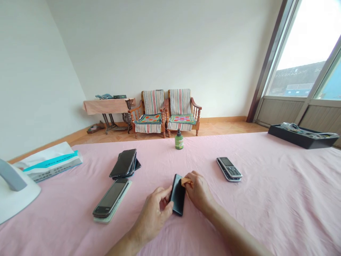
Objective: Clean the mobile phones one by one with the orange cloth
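Note:
A black smartphone (178,199) is tilted up slightly over the pink cloth in front of me. My left hand (155,209) grips its left edge between thumb and fingers. Pinched in my right hand (197,190) is a small orange cloth (186,181), which touches the phone's upper right part. Left of my hands, a dark phone (112,197) lies on a pale green one, and behind them is a stack of black smartphones (124,163). Two keypad phones (229,169) lie stacked to the right.
A green spray bottle (179,140) stands near the far edge of the pink-covered table (266,213). At the left are a tissue pack (53,164) and a white-and-grey appliance (18,192). A black box of cables (301,137) sits far right. Two chairs (180,106) stand beyond.

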Available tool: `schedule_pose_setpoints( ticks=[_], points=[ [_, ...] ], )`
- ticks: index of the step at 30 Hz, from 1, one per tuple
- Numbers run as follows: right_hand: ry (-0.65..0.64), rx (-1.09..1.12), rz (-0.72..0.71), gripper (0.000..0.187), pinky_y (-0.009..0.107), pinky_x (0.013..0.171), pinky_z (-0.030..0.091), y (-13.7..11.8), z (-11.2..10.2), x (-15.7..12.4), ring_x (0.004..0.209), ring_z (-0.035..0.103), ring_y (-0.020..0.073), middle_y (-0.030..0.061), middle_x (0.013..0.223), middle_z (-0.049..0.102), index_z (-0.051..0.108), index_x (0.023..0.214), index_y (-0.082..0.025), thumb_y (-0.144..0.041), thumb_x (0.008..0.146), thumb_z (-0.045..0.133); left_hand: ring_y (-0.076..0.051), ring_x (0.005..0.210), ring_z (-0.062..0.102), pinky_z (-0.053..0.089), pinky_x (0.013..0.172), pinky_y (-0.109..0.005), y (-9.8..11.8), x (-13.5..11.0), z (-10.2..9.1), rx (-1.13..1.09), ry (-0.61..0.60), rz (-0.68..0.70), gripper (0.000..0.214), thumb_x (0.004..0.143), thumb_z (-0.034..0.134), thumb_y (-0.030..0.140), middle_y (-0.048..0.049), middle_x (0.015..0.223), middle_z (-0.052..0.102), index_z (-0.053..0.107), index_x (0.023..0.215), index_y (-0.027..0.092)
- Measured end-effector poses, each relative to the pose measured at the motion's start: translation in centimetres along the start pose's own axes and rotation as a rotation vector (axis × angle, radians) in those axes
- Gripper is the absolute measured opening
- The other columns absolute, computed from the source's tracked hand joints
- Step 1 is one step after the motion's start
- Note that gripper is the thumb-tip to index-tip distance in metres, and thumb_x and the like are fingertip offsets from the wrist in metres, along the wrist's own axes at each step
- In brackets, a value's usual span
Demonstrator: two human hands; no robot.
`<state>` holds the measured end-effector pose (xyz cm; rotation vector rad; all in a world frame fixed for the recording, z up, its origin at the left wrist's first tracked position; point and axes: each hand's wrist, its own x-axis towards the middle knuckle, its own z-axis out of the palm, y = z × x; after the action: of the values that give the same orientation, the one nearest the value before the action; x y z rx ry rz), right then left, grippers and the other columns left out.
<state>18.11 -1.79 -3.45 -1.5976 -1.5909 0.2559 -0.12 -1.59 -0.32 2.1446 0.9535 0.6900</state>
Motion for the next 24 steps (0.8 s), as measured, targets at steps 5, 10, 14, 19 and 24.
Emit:
schedule_pose_setpoints(
  ticks=[5, 10, 14, 19, 24],
  points=[
    [-0.008, 0.013, -0.020, 0.020, 0.020, 0.056, 0.033, -0.24, 0.16, -0.23, 0.060, 0.052, 0.0105, 0.0005, 0.069, 0.055, 0.059, 0.063, -0.016, -0.003, 0.074, 0.047, -0.017, 0.078, 0.055, 0.045, 0.075, -0.027, 0.12, 0.00, -0.03, 0.000, 0.006, 0.009, 0.038, 0.084, 0.050, 0.022, -0.0028, 0.083, 0.057, 0.058, 0.121, 0.017],
    [0.005, 0.017, -0.018, 0.021, 0.020, 0.056, 0.034, -0.36, 0.18, -0.17, 0.060, 0.052, 0.0110, 0.0008, 0.068, 0.055, 0.059, 0.063, -0.016, -0.002, 0.072, 0.047, -0.017, 0.079, 0.055, 0.045, 0.075, -0.027, -0.23, -0.20, 0.16, -0.014, 0.012, 0.009, 0.037, 0.084, 0.051, 0.022, -0.0031, 0.084, 0.058, 0.058, 0.120, 0.016],
    [0.003, 0.015, -0.028, 0.023, 0.020, 0.056, 0.033, -0.33, 0.35, -0.06, 0.059, 0.051, 0.0107, 0.0007, 0.068, 0.053, 0.057, 0.059, -0.016, -0.002, 0.073, 0.046, -0.017, 0.079, 0.055, 0.045, 0.075, -0.027, -0.53, -0.31, 0.30, -0.024, 0.020, 0.008, 0.038, 0.084, 0.051, 0.022, -0.0033, 0.085, 0.058, 0.057, 0.121, 0.016],
    [-0.007, 0.013, -0.036, 0.022, 0.020, 0.057, 0.034, -0.45, 0.32, -0.15, 0.060, 0.051, 0.0108, 0.0003, 0.068, 0.053, 0.057, 0.062, -0.016, -0.001, 0.072, 0.045, -0.017, 0.079, 0.055, 0.045, 0.075, -0.027, -0.71, -0.20, 0.33, -0.032, 0.017, 0.010, 0.038, 0.084, 0.051, 0.023, -0.0030, 0.084, 0.057, 0.057, 0.121, 0.016],
    [-0.008, 0.010, -0.034, 0.023, 0.021, 0.057, 0.033, -0.23, 0.39, -0.03, 0.060, 0.051, 0.0112, 0.0009, 0.068, 0.052, 0.056, 0.061, -0.016, -0.001, 0.074, 0.045, -0.017, 0.079, 0.055, 0.045, 0.075, -0.027, -0.59, -0.19, 0.24, -0.047, 0.015, 0.023, 0.039, 0.086, 0.051, 0.025, -0.0034, 0.085, 0.057, 0.056, 0.122, 0.015]
  ],
)
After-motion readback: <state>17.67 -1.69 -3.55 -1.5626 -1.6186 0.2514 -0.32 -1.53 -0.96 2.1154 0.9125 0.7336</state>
